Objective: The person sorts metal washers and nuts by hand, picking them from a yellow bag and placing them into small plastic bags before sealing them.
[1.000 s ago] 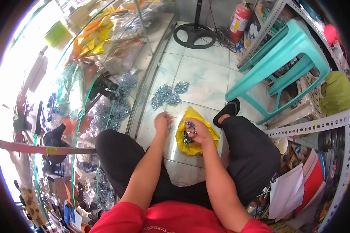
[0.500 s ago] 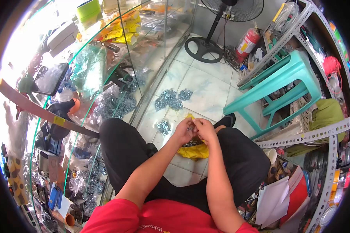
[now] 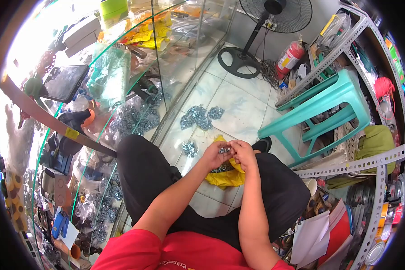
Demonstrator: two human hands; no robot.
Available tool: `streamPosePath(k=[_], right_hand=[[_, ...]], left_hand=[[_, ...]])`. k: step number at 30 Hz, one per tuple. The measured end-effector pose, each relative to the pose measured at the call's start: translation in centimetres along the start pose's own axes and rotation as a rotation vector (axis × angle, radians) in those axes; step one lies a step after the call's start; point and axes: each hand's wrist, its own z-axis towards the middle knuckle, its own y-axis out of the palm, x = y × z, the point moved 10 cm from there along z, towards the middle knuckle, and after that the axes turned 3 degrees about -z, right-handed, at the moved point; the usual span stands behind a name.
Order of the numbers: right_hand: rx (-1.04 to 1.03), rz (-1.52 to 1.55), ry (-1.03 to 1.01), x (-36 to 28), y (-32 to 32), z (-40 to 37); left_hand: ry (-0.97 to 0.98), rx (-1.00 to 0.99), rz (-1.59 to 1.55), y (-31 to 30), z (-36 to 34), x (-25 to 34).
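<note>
My left hand [image 3: 215,157] is cupped, palm turned up, with a few small metal nuts [image 3: 223,150] in it. Close against it, my right hand [image 3: 244,155] has its fingertips pinched together at the left fingers; what they pinch is too small to tell. Both hands are above an open yellow plastic bag [image 3: 225,181] on the floor, which has more small dark metal pieces [image 3: 222,168] inside. Beyond it on the tiles lie clear packets of shiny nuts [image 3: 195,116], and a single packet [image 3: 189,148] sits nearer my left knee.
A glass display case [image 3: 166,96] full of packaged hardware runs along the left. At right stand a green plastic stool [image 3: 317,112] and a metal shelf [image 3: 351,163]. A fan [image 3: 245,63] and a red fire extinguisher [image 3: 290,57] are at the back.
My right hand has moved slightly right and down, and the left palm shows more openly with nuts in it. The whole view has shifted a little.
</note>
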Motion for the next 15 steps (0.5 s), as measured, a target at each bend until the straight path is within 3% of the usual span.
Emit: streamPosePath(k=[6, 8, 10, 12, 15], right_hand=[[-0.024, 0.562, 0.046, 0.5, -0.9, 0.2], [-0.031, 0.826, 0.034, 1.8, -1.2, 1.1], [0.006, 0.814, 0.145, 5.0, -1.1, 2.1], [0.021, 0.649, 0.243, 7.7, -0.7, 2.1], [-0.233, 0.394, 0.391, 11.0, 2.6, 1.7]], left_hand=[[-0.011, 0.106, 0.010, 1.3, -1.3, 0.8], [0.031, 0.132, 0.082, -1.3, 0.3, 2.3], [0.079, 0.150, 0.177, -4.7, 2.2, 5.0], [0.231, 0.423, 0.419, -8.1, 1.3, 9.7], [0.444, 0.732, 1.009, -12.5, 0.0, 16.1]])
